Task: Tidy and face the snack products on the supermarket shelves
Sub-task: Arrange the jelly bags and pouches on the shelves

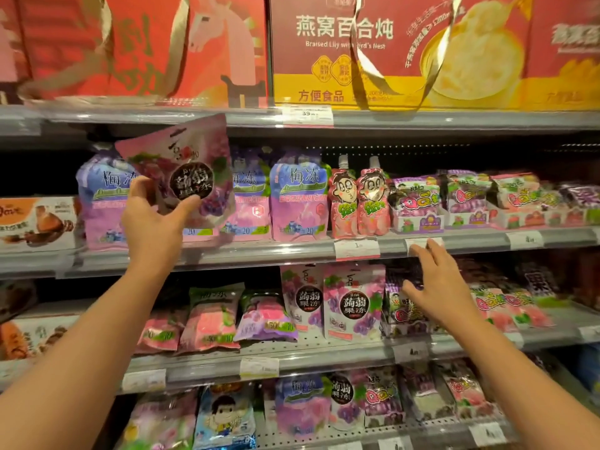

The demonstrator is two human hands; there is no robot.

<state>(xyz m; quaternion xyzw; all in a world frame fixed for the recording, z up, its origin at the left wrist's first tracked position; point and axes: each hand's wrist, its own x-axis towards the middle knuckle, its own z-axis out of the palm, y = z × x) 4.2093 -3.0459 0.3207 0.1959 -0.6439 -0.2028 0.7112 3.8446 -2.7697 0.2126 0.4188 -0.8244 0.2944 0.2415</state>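
My left hand (pixel 154 222) grips a pink and purple grape jelly pouch (pixel 185 167) with a black round label, held tilted in front of the blue-purple plum jelly pouches (pixel 298 196) on the middle shelf. Two matching grape jelly pouches (pixel 337 300) stand upright on the shelf below. My right hand (pixel 435 280) hovers with fingers spread just right of them, in front of the purple QQ candy packs (pixel 402 313), holding nothing. Whether it touches those packs is unclear.
Red gift boxes (pixel 389 50) fill the top shelf. Two red spout pouches (pixel 357 203) and QQ candy display trays (pixel 418 206) sit right of the plum pouches. Pink jelly bags (pixel 207 319) lie flat lower left. Price tags line the shelf rail (pixel 292 248). More pouches fill the bottom shelf.
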